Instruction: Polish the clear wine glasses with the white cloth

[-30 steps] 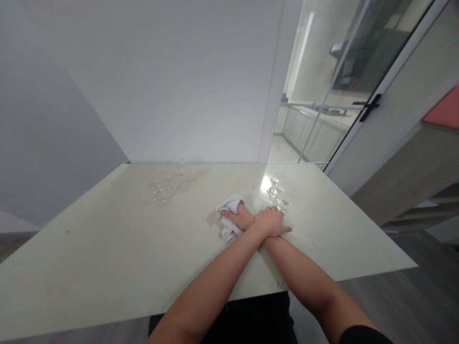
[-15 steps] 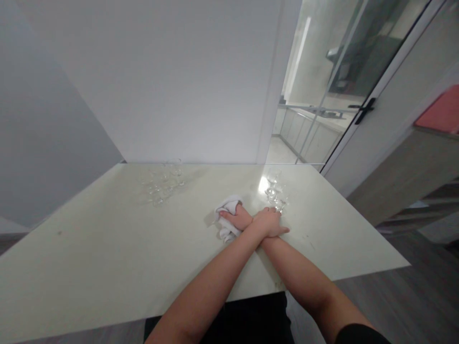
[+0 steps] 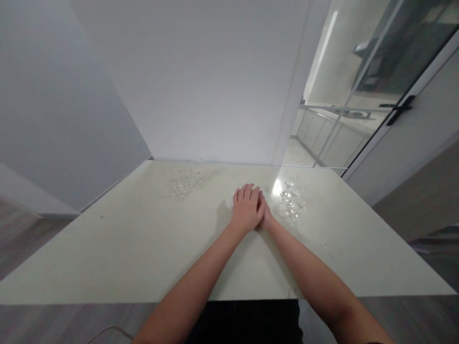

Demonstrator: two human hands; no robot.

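My left hand (image 3: pixel 246 208) lies over my right hand (image 3: pixel 265 217) near the middle of the table, its fingers stretched forward and slightly apart. Only part of my right hand shows, along the right edge of the left one. A white cloth (image 3: pixel 228 203) is pressed under the two hands; just a bit of it peeks out on the left, and the rest is hidden. To the right of my hands stands a group of clear glasses (image 3: pixel 291 198), with a second group of clear glasses (image 3: pixel 184 181) farther back on the left.
The pale table (image 3: pixel 143 253) meets a white wall (image 3: pixel 215 105) at its back edge. At the right rear is a glass-paned door with a black handle (image 3: pixel 401 109), with kitchen cabinets behind it. A thin cable (image 3: pixel 111 328) lies on the floor at front left.
My left hand has slid from across the right wrist onto the right hand, so the arms no longer cross. The cloth is now mostly covered. The view has turned slightly left.
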